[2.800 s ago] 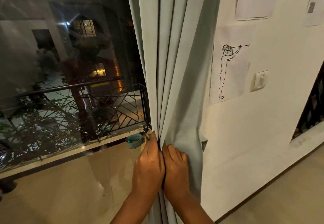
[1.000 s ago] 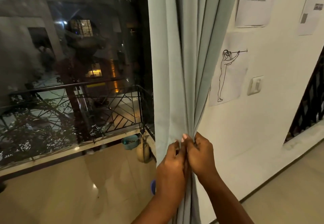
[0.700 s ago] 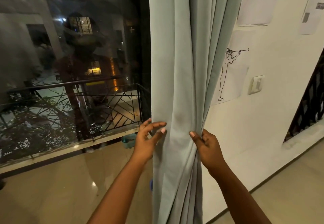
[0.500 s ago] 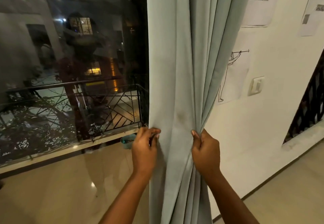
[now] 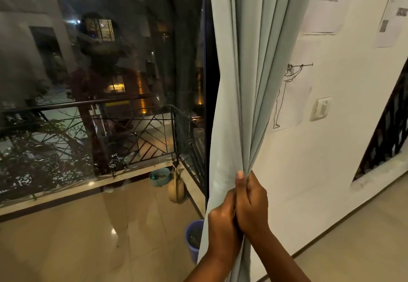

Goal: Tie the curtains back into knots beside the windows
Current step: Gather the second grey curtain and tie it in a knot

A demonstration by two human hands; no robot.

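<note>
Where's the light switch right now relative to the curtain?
In the head view the light switch sits on the white wall, right of the curtain, beside the line-drawing sheet, higher than the hands.

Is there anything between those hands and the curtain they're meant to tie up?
Nothing visible. The left hand and right hand both grip the gathered pale green curtain directly, side by side. The curtain hangs between the glass window and the white wall, so no obstacle shows where the knot would go.
</note>
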